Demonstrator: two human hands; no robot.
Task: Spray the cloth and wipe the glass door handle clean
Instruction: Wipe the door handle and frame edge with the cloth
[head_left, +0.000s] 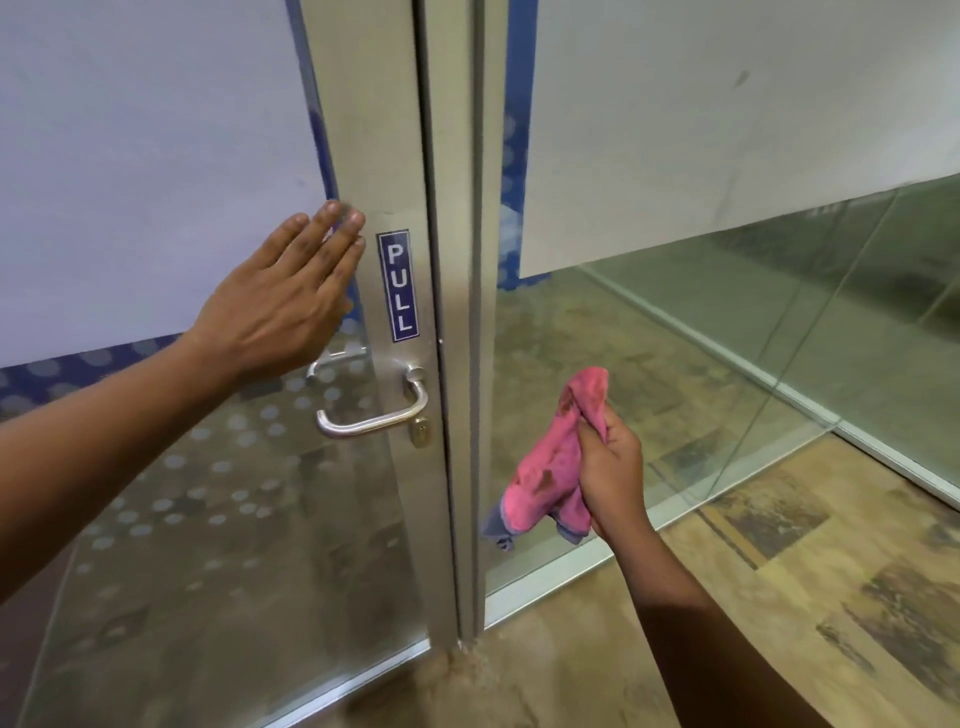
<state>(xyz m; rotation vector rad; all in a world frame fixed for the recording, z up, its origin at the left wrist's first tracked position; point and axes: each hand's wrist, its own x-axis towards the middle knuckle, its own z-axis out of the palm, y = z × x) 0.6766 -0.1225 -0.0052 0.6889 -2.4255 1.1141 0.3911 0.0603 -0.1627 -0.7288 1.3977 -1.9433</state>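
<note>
Left hand (283, 301) is held flat and open against the glass door (156, 182), above the lever handle (374, 418). A stained pink cloth (558, 467) is gripped in the closed right hand (613, 478), right of the aluminium frame (457, 364), apart from the handle.

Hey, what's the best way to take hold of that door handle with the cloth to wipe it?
Wrap the pink cloth around the door handle's long horizontal bar, coming from the front and below with the right hand. The bar stands out from the door frame, leaving room for fingers behind it. The lock sits under its pivot end.
</note>
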